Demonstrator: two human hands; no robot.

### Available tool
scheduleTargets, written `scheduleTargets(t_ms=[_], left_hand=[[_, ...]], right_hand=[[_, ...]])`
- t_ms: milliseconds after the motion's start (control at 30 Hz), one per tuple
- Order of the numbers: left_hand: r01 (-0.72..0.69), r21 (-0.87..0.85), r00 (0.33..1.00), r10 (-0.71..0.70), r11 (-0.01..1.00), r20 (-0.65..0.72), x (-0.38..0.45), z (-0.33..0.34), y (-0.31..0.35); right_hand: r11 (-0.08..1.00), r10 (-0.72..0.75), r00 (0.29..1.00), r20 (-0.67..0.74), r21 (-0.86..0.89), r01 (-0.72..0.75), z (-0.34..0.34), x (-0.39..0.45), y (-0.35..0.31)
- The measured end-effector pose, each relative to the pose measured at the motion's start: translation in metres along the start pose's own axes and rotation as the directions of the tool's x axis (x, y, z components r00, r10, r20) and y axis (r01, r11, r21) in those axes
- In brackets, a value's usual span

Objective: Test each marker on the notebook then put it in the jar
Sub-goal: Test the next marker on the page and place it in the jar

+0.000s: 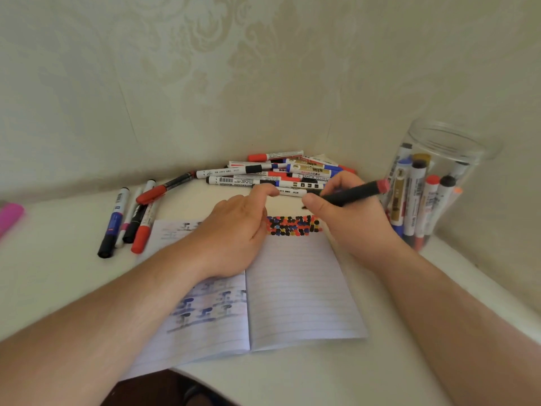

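An open lined notebook [295, 288] lies on the white table, with rows of red, blue and black dots [292, 225] along the top of its right page. My right hand [348, 218] grips a black marker with a red end [355, 193], tip down just above the dots. My left hand [234, 230] rests over the notebook's fold with fingers loosely curled; whether it holds a cap is hidden. A clear plastic jar [448, 148] at the right holds several markers. A heap of markers [275, 174] lies behind the notebook.
Several more markers [128, 218] lie to the left of the notebook, and a pink object [10, 216] sits at the far left edge. Patterned walls meet in a corner right behind the heap. The table's front edge runs below the notebook.
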State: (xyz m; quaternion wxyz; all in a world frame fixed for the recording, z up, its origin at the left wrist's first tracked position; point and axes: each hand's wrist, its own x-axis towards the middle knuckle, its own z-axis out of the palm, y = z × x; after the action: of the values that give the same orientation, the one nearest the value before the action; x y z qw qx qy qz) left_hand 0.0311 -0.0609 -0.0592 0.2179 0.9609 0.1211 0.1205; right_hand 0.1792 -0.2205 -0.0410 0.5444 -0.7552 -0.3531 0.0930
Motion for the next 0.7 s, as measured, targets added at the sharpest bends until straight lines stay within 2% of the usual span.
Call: scheduleTargets(t_ms=[100, 267, 367, 700], left_hand=[[-0.004, -0.121, 1.000, 0.002, 0.993, -0.019, -0.001, 0.001, -0.001], [0.068, -0.290, 0.996, -0.081, 0.954, -0.032, 0.000, 0.000, -0.006], [0.059, -0.259, 0.996, -0.073, 0.964, -0.044, 0.000, -0.001, -0.005], [0.016, -0.196, 0.999, -0.026, 0.981, -0.046, -0.001, -0.003, -0.002]], right_hand=[[0.925, -0.035, 0.990, 0.133, 0.379, -0.018, -0.001, -0.002, -0.002], [0.743, 0.046, 0.965, 0.258, 0.637, -0.205, -0.004, -0.001, -0.005], [0.722, 0.046, 0.964, 0.263, 0.658, -0.214, -0.005, -0.002, -0.007], [0.822, 0.064, 0.963, 0.263, 0.533, -0.200, 0.003, -0.003, -0.008]])
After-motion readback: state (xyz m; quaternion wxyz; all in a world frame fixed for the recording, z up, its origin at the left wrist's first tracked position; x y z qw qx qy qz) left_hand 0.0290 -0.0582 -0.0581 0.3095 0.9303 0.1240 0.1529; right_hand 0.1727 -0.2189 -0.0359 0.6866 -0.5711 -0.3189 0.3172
